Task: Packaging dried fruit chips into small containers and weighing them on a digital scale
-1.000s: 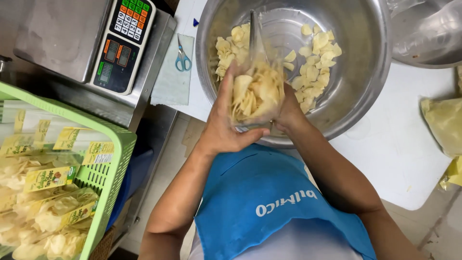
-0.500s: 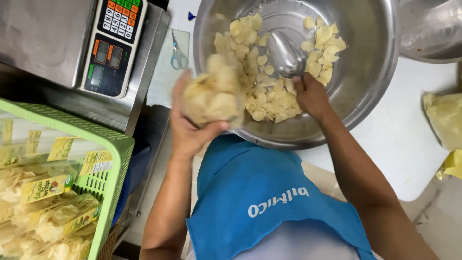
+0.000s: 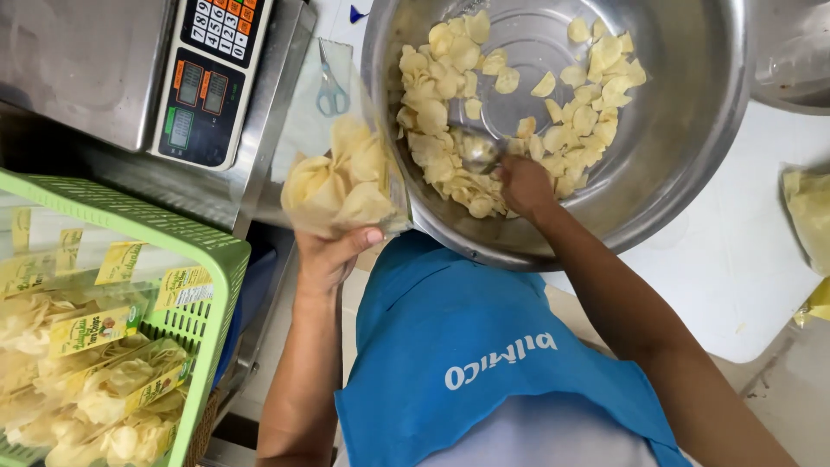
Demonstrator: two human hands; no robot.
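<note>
Left hand (image 3: 333,255): fingers curl under a clear plastic bag of pale yellow chips (image 3: 341,186), holding it up beside the bowl's near left rim.
Right hand (image 3: 523,186): fingers closed around a small metal scoop (image 3: 478,151) inside the large round steel bowl (image 3: 692,130).
Bowl: loose pale chips (image 3: 441,130) heaped toward its left side.
Left of the bag: steel weighing scale with keypad (image 3: 207,78).
Worktop's left edge: green plastic basket (image 3: 203,259) of packed chip bags.
</note>
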